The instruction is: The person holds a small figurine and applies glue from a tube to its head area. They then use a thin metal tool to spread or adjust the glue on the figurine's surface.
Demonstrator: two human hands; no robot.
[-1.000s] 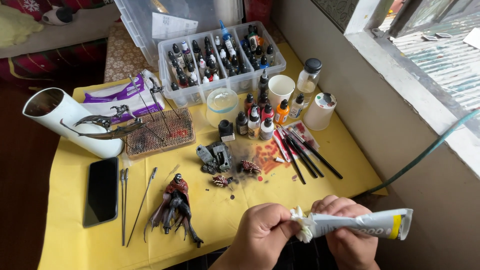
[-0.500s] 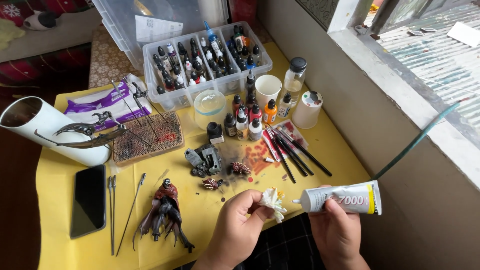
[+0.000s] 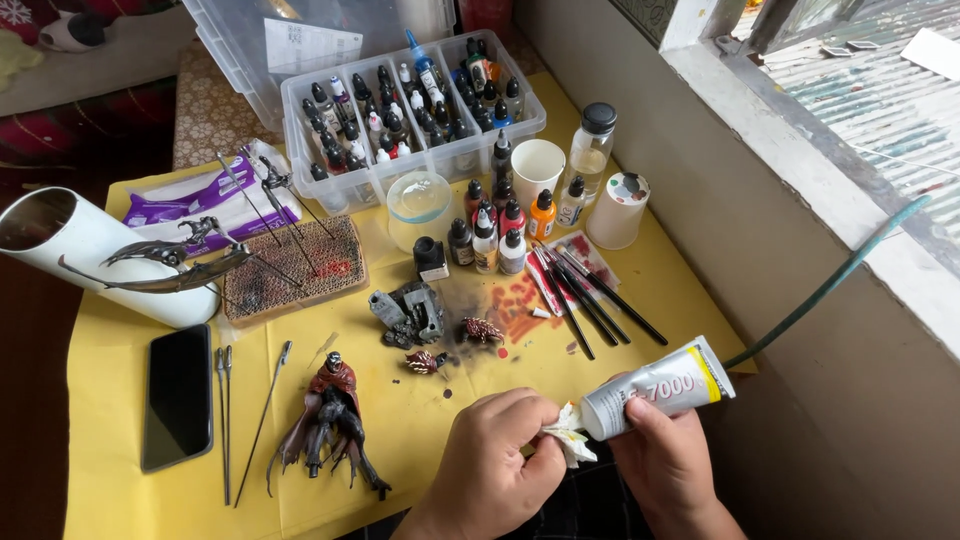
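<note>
at the near edge of the yellow-covered bench (image 3: 120, 480), the right hand (image 3: 668, 462) is wrapped closed around a grey squeeze tube of glue with a yellow band near its crimped end (image 3: 655, 390), holding it tilted so its nozzle end points down-left. the left hand (image 3: 492, 468) is closed on a crumpled scrap of white tissue (image 3: 570, 440), pinched between thumb and fingers and pressed against the tube's nozzle end; the nozzle itself is hidden by the tissue.

just beyond the left hand lie two small dark red painted miniature parts (image 3: 452, 345) on a stained patch of the cover, near a grey miniature piece of rubble (image 3: 410, 312). to the left of the hands a red-cloaked dark figurine (image 3: 332, 420) lies flat, with thin metal rods (image 3: 225, 420) and a black phone (image 3: 179, 395) beside it. farther back stand small paint dropper bottles (image 3: 500, 240), a row of dark-handled brushes (image 3: 585, 300), two white paper cups (image 3: 537, 170) and a clear plastic box filled with paint bottles (image 3: 410, 100).
</note>
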